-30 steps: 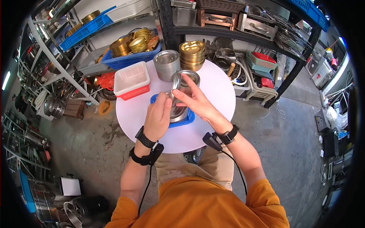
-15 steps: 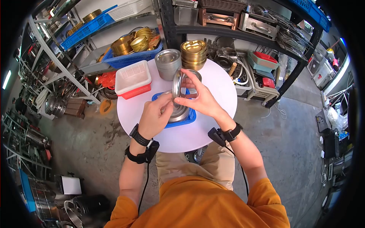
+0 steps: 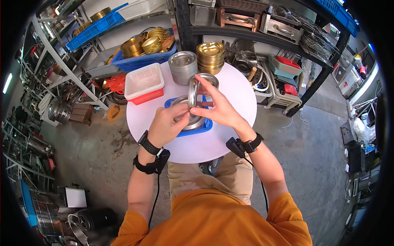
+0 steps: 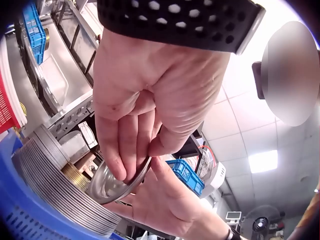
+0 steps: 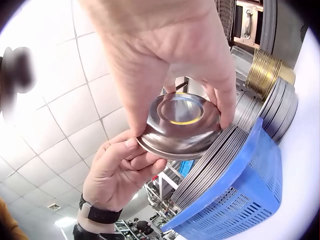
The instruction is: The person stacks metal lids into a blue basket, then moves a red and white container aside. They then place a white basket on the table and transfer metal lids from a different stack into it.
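Note:
A shallow round stainless steel dish (image 3: 192, 94) stands on edge between both hands, above a small blue basket (image 3: 208, 127). My right hand (image 3: 219, 109) grips it across, thumb on the near rim and fingertips on the far rim. The left hand (image 3: 166, 126) pinches the near rim, its fingers reaching over the hollow inside in the left wrist view. A yellowish ring marks the underside of the dish (image 5: 180, 131) in the right wrist view. Inside the basket sits a tight stack of similar steel dishes (image 5: 212, 162), partly hidden by the hands in the head view.
Behind the basket on the round white table (image 3: 236, 123) stand a grey steel stack (image 3: 182, 67), a gold heart-shaped stack (image 3: 211, 59) and another steel stack (image 3: 212, 80). A white basket nested in a red one (image 3: 144, 84) stands at left. Loaded shelves (image 3: 262, 39) line the back.
The left hand has moved down and left from the dish's side to its near rim. The right hand has shifted slightly right, and the dish has turned in its grip.

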Action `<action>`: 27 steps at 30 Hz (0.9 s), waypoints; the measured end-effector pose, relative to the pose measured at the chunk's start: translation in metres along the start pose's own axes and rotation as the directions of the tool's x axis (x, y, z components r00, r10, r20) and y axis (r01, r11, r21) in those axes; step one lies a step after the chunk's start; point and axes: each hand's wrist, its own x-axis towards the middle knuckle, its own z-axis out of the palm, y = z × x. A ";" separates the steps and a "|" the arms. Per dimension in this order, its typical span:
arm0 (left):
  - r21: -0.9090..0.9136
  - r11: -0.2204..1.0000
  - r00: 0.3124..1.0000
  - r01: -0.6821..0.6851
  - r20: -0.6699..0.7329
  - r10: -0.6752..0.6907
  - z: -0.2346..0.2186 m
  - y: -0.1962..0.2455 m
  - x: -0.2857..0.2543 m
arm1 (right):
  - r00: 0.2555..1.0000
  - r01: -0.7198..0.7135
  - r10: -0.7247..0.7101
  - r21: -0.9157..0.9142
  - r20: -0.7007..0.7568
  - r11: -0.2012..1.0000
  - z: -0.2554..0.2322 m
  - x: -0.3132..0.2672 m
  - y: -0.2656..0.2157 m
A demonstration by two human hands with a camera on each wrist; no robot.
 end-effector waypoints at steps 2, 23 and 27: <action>0.019 1.000 1.000 0.007 0.004 -0.007 -0.001 0.000 0.000 | 1.000 -0.011 0.011 0.013 -0.008 1.000 0.000 0.000 -0.003; 0.026 1.000 1.000 -0.012 -0.007 0.012 -0.004 -0.006 -0.003 | 0.996 0.050 -0.055 -0.071 -0.066 0.996 0.006 -0.006 -0.012; -0.019 1.000 0.999 -0.014 -0.036 0.013 -0.006 -0.013 -0.003 | 0.991 0.122 -0.133 -0.265 -0.026 0.956 0.006 -0.008 -0.014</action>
